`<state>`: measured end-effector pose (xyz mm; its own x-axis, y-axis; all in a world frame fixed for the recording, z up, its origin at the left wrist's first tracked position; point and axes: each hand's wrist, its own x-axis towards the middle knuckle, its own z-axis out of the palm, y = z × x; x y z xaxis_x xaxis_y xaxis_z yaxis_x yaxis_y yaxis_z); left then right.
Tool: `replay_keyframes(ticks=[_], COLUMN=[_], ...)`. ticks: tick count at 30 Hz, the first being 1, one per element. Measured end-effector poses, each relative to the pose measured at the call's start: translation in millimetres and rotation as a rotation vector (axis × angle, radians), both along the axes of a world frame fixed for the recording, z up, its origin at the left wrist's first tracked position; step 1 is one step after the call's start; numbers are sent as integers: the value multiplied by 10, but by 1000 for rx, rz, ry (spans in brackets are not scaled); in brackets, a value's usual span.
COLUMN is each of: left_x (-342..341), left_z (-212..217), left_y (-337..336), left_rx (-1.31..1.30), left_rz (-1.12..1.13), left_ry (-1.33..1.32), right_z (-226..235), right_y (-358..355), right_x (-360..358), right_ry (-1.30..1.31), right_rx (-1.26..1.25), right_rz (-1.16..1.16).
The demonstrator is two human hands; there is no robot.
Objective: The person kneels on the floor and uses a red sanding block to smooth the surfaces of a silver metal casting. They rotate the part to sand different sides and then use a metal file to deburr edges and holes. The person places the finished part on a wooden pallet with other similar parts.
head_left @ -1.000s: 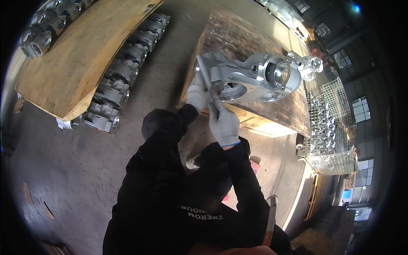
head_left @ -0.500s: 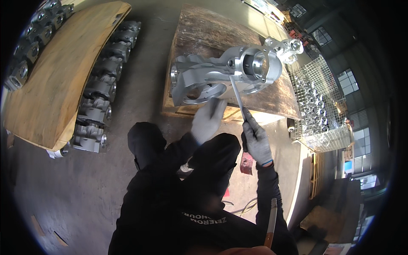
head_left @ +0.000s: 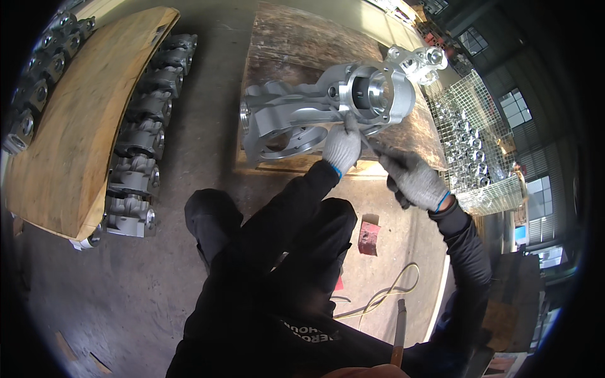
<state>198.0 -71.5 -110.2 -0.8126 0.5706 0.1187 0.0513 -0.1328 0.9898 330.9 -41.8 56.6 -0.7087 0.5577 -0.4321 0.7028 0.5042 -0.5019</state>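
A large silver-grey metal casting (head_left: 287, 113) with round bored openings lies on a wooden-topped stand. My right hand (head_left: 416, 179), in a grey-white knit glove, is closed round the near end of a slim grey file (head_left: 369, 146). The file slants up and left to the casting's near side, below its big round bore. My left hand (head_left: 343, 146), gloved alike, is closed on the file's far part, close against the casting. The glove hides some of the file and its contact with the metal.
The scuffed wooden top (head_left: 302, 38) carries a second casting (head_left: 419, 63) at its far right. Rows of similar castings (head_left: 142, 138) stand left, beside a plywood sheet (head_left: 82, 126). A wire-mesh crate (head_left: 476, 138) of parts is at right. A red piece (head_left: 368, 238) and yellowish cable (head_left: 403, 283) lie on the floor.
My left hand has moved up and right from below the casting onto the file. My right hand has shifted right and turned, its elbow swung outward, and the file now slants more.
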Motion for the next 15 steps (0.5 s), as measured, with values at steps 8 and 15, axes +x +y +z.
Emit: replay_keyframes(ticks=[8,15], left_x=[-59,7], left_z=[15,89], left_y=[16,-43], left_rx=[-39,42], left_rz=[150,-17], left_ry=[308,-48], right_z=[201,158], right_y=[-98,-142], right_x=[-79,-52], right_ry=[-78,-51], right_rx=[-41,-29], right_rz=[-32,-12])
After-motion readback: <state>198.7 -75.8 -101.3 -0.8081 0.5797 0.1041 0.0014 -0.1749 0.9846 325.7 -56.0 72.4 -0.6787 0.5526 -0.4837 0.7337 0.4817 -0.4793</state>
